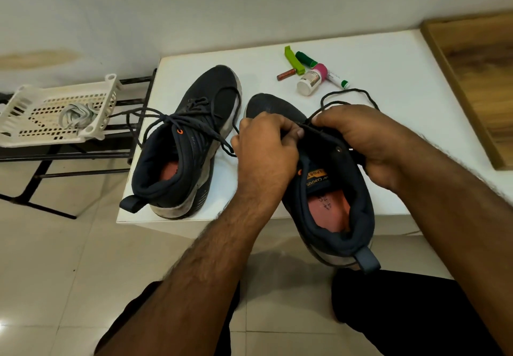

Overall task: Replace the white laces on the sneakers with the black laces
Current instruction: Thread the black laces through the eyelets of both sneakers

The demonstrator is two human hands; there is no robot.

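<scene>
The right sneaker [330, 189] lies at the near edge of the white table [374, 58], heel toward you, toe away; its tongue label reads "CAMPUS". Your left hand [263, 147] and right hand [369, 139] both pinch its black lace [347, 97]. The left sneaker [188, 144], black-laced, lies alongside. White laces [76, 115] sit in the basket [33, 131].
</scene>
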